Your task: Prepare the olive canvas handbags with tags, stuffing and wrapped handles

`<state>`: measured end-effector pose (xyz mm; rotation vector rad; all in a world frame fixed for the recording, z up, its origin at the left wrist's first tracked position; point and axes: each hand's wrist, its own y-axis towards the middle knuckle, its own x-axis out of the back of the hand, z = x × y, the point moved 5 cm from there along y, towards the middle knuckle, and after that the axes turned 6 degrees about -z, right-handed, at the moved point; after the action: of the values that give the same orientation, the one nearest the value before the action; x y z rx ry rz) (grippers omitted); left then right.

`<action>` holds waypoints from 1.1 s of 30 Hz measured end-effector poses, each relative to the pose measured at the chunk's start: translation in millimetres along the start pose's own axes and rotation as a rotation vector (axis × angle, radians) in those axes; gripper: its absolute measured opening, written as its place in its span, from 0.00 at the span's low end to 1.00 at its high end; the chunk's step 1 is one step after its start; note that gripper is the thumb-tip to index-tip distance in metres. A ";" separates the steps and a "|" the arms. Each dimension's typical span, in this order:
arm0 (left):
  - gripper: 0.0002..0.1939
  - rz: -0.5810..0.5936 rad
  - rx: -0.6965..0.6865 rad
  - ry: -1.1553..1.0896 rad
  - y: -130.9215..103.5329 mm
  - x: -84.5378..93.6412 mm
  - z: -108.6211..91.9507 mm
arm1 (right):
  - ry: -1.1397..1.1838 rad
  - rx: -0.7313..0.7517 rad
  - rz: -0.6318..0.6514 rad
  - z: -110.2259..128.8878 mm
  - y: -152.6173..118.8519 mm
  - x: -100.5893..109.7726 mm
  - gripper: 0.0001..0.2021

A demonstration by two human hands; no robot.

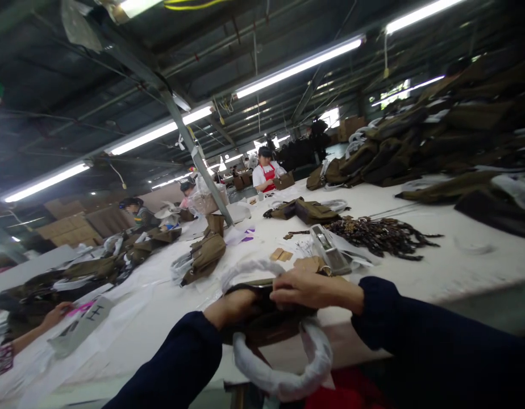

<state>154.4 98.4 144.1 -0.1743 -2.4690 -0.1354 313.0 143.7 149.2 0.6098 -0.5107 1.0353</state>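
Observation:
A dark brown handbag lies at the table's front edge, its mouth turned up. Its two handles are wrapped in white: the near handle hangs over the edge, the far handle stands behind the mouth. My left hand reaches into the opening, and its fingers are hidden inside. At the right side of the mouth my right hand has its fingers curled and closed on the bag's rim. Just behind it are a clear plastic box and brown paper pieces.
Dark straps lie heaped on the white table. More bags lie around, with a large pile at right. A co-worker's hand is at left by a marked plastic sheet. A slanting post rises behind.

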 end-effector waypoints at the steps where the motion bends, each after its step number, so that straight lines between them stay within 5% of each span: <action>1: 0.13 0.040 -0.020 0.060 0.3 2.4 -2.1 | 0.023 -0.045 -0.094 -6.2 4.9 5.4 0.16; 6: 0.08 0.097 -0.071 0.237 2.2 17.1 -5.1 | -0.151 -0.083 -0.305 -23.4 21.2 15.1 0.06; 14: 0.11 -0.072 -0.066 0.203 -5.6 30.3 4.7 | -0.684 0.026 -0.079 3.8 35.6 4.1 0.18; 20: 0.12 -0.220 -0.080 0.040 -9.8 36.7 6.0 | -0.555 -0.072 -0.082 -2.8 57.5 9.5 0.12; 28: 0.14 -0.795 -0.144 0.157 -45.1 39.1 24.2 | -0.173 -0.092 -0.506 -5.9 51.7 36.4 0.09; 33: 0.10 -0.517 -0.038 0.203 -48.9 17.6 24.2 | -0.285 0.035 -0.615 20.4 50.1 33.2 0.07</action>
<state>118.2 55.3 133.5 0.4455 -2.2562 -0.3992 279.8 169.5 196.8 0.8829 -0.5075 0.3758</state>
